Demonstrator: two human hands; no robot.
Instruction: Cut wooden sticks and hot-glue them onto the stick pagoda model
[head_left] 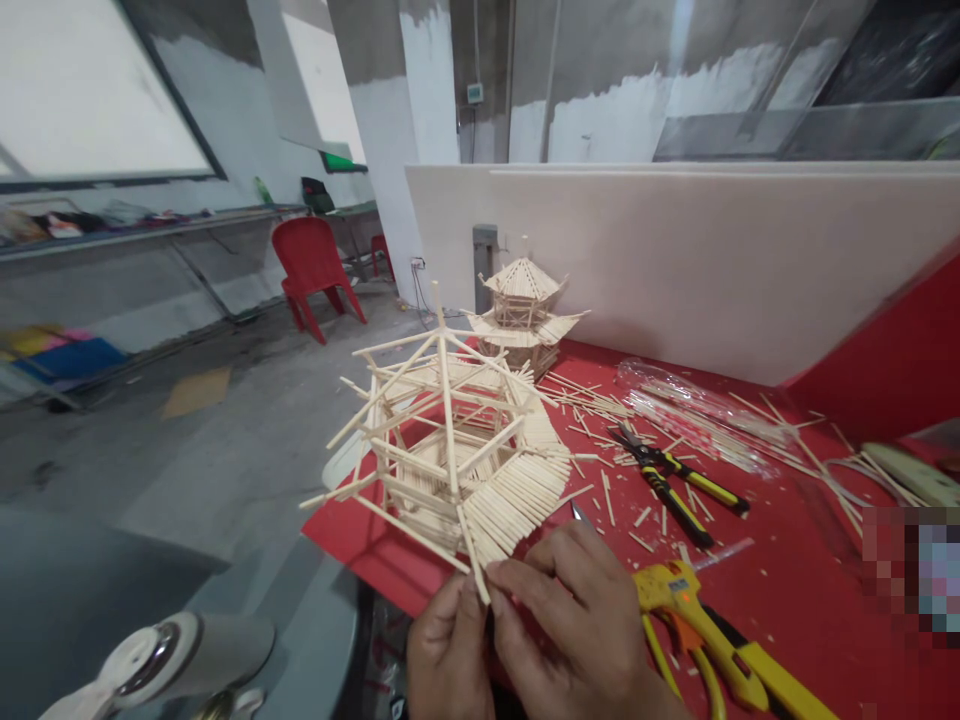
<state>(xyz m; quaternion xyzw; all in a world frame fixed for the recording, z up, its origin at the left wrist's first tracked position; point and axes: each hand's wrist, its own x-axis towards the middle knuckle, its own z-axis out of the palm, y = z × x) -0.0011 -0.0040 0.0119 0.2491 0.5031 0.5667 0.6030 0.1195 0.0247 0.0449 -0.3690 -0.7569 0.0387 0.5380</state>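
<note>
An unfinished pagoda model (450, 440) of thin wooden sticks stands at the red table's near left corner, with part of its lower roof covered in sticks laid side by side. My left hand (450, 645) is closed, its thumb and fingers pinching the near end of a wooden stick (471, 550) at the roof's corner. From the right, my right hand (577, 610) is also closed, its fingertips pressed at that same stick end. A pointed metal tip (577, 512) shows just beyond my right knuckles; the rest of it is hidden.
A taller finished pagoda (523, 310) stands behind. Black-and-yellow cutters (667, 480), cut stick pieces (607, 498) and a plastic bag of sticks (697, 415) lie on the red tabletop (750, 620). A yellow glue gun (679, 590) is near my right hand. A white bottle (202, 650) stands lower left.
</note>
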